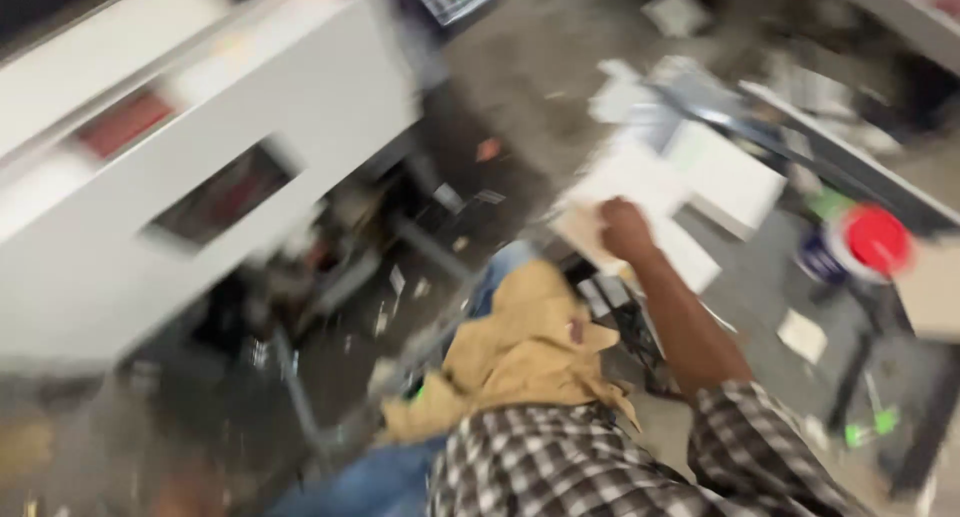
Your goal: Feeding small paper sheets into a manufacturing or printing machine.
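Roughly: big white sheet-metal machine cabinet [200, 167] fills the left, littered grey concrete floor [520, 67] beyond. Right hand [625, 227] is clenched on the near edge of a stack of white paper sheets [640, 182] lying ahead on the low stand. Judgement: grip the full stack squarely and lift level so the sheets don't fan. Left hand is out of view.
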